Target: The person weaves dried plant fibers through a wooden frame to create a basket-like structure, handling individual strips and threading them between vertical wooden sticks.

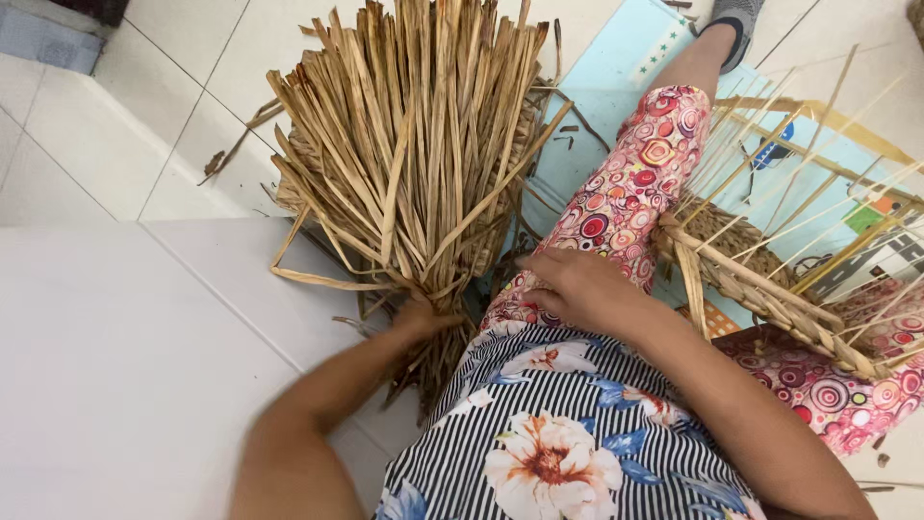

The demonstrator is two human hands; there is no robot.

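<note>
We note the dried straw bundle (414, 144) fans up and away from our left hand (423, 313), which clasps its base. Right hand (577, 289) rests curled on the patterned thigh (626, 193), holding nothing we can see.

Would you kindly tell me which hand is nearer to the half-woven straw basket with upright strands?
Right. The right hand rests on the patterned trouser leg, just beside the half-woven straw basket; the left hand grips the bundle of dried straw strips, farther away.
</note>
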